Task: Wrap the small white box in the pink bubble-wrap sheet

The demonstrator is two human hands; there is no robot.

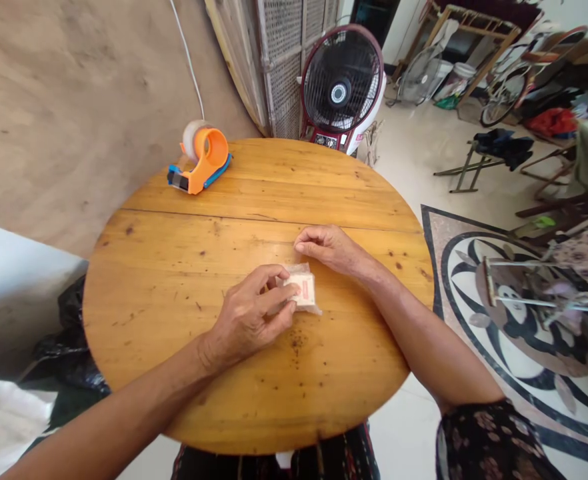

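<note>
A small pale packet (305, 291) in clear plastic wrap, with a reddish mark on top, lies near the middle of the round wooden table (174, 267). My left hand (254, 307) reaches it from the left, its thumb and fingers closed on the packet's left part. Just above and to the right of the packet, my right hand (330, 248) rests on the table with its fingers curled together, apart from the packet. Whether anything small is between those fingertips is hidden.
An orange tape dispenser (207, 160) with a tape roll stands at the table's back left. Behind the far edge is a fan (341, 87). A wooden wall (99, 100) borders the left side. Folding stools and a bicycle stand on the floor at right.
</note>
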